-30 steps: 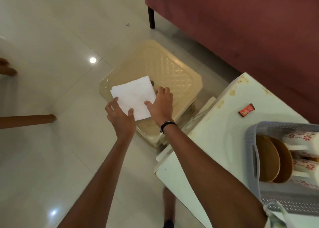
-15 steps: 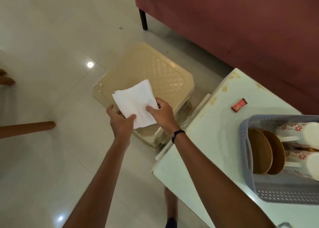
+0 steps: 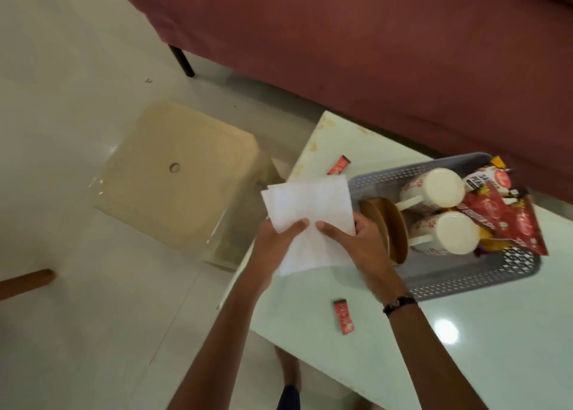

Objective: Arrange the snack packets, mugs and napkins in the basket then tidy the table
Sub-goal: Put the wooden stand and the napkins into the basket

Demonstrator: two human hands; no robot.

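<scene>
Head view: white napkins (image 3: pixel 310 220) are held above the table (image 3: pixel 465 347) edge, just left of the grey basket (image 3: pixel 459 281). Left hand (image 3: pixel 276 245) is pinched on the lower-left side of the stack, thumb on top; right hand (image 3: pixel 362 242) is clamped on the right side, thumb on top. Two floral mugs (image 3: pixel 434 189) are lying on their sides in the basket, beside brown discs (image 3: pixel 390 226) and snack packets (image 3: pixel 508 220). Two small red sachets (image 3: pixel 343 316) are left on the table.

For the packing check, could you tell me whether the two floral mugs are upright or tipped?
Tipped: both white floral mugs lie sideways inside the grey perforated plastic basket.
</scene>
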